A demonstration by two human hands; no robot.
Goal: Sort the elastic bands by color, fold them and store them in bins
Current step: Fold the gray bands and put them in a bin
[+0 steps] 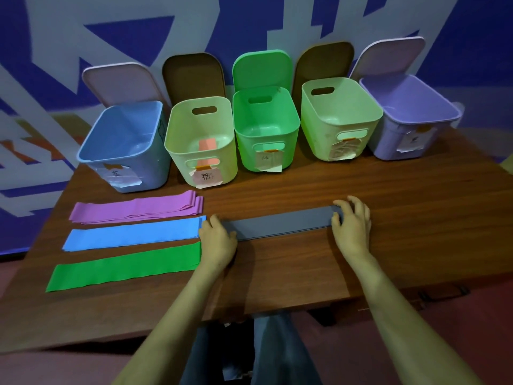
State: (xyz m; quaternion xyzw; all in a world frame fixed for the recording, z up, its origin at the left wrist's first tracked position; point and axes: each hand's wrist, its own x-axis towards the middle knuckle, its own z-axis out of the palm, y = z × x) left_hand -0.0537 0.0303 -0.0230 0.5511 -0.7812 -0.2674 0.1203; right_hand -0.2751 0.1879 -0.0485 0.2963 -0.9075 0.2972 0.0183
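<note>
Left hand [218, 236], right hand [352, 222] end-hold grey band [277, 222] crosswise.

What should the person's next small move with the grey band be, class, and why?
Probably fold it: lift the right end and carry it over onto the left end. The grey band lies flat and full length on the table, not yet folded. The left hand rests on one end, and the right hand has its fingers curled round the other.
</note>
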